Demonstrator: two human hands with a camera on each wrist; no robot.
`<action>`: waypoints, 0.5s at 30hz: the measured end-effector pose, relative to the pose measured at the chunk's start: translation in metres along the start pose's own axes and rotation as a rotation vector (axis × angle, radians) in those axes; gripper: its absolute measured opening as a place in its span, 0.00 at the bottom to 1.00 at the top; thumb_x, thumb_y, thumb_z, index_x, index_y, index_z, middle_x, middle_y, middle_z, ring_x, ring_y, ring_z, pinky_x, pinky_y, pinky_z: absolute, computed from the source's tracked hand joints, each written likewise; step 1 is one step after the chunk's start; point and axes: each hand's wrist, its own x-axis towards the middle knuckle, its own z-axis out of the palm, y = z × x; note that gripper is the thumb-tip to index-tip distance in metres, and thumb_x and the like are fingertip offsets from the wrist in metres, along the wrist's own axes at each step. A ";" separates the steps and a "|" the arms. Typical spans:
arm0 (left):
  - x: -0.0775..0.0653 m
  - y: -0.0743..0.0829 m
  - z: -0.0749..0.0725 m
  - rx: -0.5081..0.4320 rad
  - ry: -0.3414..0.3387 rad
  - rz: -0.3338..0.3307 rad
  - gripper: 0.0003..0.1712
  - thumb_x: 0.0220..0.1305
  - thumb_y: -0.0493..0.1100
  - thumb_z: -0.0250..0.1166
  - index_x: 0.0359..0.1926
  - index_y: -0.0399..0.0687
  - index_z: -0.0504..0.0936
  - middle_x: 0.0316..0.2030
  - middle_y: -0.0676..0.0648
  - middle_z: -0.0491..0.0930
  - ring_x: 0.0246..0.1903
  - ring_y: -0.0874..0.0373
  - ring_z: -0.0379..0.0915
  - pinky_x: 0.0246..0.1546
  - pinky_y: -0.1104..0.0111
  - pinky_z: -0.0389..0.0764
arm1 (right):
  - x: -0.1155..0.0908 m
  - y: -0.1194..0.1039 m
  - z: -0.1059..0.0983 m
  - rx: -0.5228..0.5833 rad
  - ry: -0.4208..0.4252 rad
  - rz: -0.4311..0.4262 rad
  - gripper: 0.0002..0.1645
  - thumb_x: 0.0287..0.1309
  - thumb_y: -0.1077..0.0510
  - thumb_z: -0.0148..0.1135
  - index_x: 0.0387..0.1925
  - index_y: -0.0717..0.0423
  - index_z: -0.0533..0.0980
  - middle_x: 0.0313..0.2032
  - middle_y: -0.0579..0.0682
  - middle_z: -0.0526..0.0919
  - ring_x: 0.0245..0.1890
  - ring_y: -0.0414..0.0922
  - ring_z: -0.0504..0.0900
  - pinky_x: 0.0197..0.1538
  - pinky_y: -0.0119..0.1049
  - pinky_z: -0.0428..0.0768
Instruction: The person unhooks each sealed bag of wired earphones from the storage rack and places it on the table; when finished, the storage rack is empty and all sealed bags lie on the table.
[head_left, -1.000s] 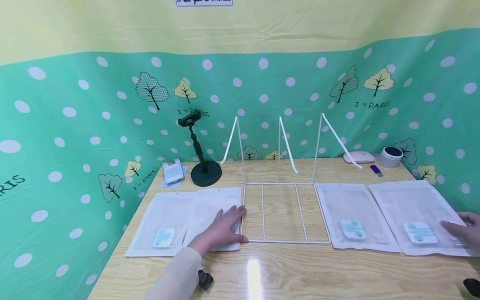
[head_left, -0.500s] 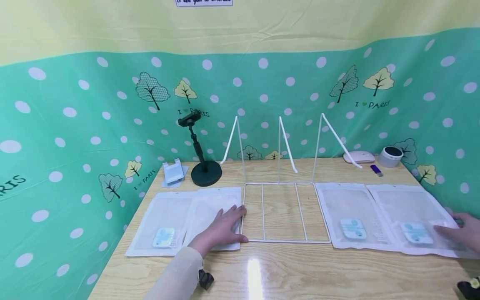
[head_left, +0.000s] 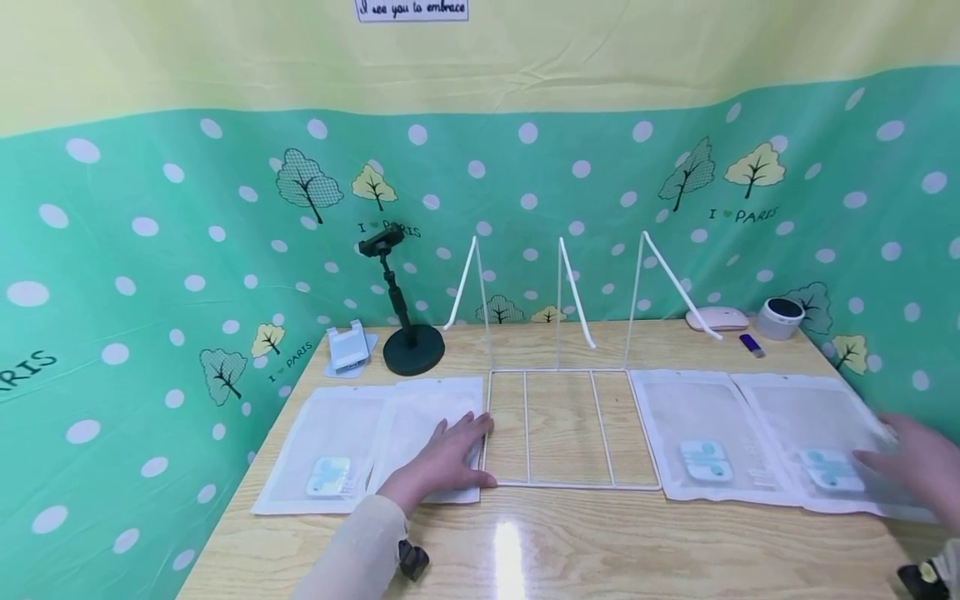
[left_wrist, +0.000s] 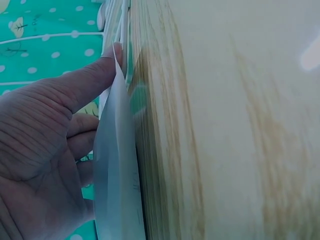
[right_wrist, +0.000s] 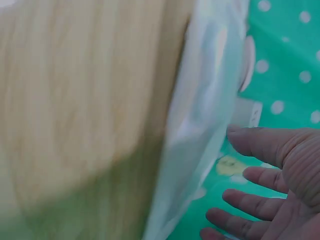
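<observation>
A white wire rack (head_left: 576,292) stands mid-table with three bent uprights. My left hand (head_left: 446,457) lies spread over the inner left pouch (head_left: 423,404), fingertips and thumb at the rack's left edge. In the left wrist view the thumb touches that pouch's edge (left_wrist: 119,150). A far left pouch (head_left: 330,425) lies beside it. Right of the rack lie an inner right pouch (head_left: 686,408) and a far right pouch (head_left: 802,412), each with a square earphone case (head_left: 705,461) showing through. My right hand (head_left: 918,467) is at the far right pouch's outer edge, fingers spread and loose.
At the back left are a light-blue folding stand (head_left: 347,346) and a black phone stand (head_left: 414,348). A pale mouse (head_left: 717,317), a purple USB stick (head_left: 751,345) and a white round speaker (head_left: 780,319) sit at the back right. A patterned curtain (head_left: 247,192) surrounds the table.
The far right pouch has shifted left against its neighbour, and my right hand has moved left with it. The left hand stays put. The head view has tilted up slightly.
</observation>
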 end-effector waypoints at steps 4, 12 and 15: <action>0.001 -0.001 -0.001 0.004 0.000 -0.002 0.53 0.50 0.61 0.74 0.73 0.49 0.62 0.73 0.47 0.57 0.74 0.47 0.45 0.71 0.43 0.41 | -0.006 -0.026 -0.006 -0.029 0.063 -0.138 0.43 0.50 0.57 0.69 0.56 0.84 0.59 0.51 0.85 0.61 0.49 0.78 0.62 0.48 0.70 0.68; 0.000 -0.002 -0.007 -0.023 0.055 -0.001 0.50 0.56 0.60 0.70 0.73 0.48 0.60 0.74 0.48 0.56 0.74 0.48 0.43 0.71 0.43 0.41 | -0.021 -0.084 -0.008 -0.009 0.166 -0.352 0.38 0.57 0.52 0.67 0.55 0.79 0.65 0.52 0.81 0.67 0.51 0.76 0.64 0.50 0.71 0.65; -0.001 -0.003 -0.013 -0.037 0.104 -0.015 0.47 0.59 0.59 0.68 0.74 0.48 0.60 0.74 0.47 0.55 0.74 0.47 0.43 0.71 0.42 0.40 | -0.026 -0.106 -0.006 0.027 0.168 -0.394 0.37 0.62 0.50 0.63 0.58 0.76 0.64 0.56 0.81 0.64 0.55 0.76 0.62 0.53 0.72 0.62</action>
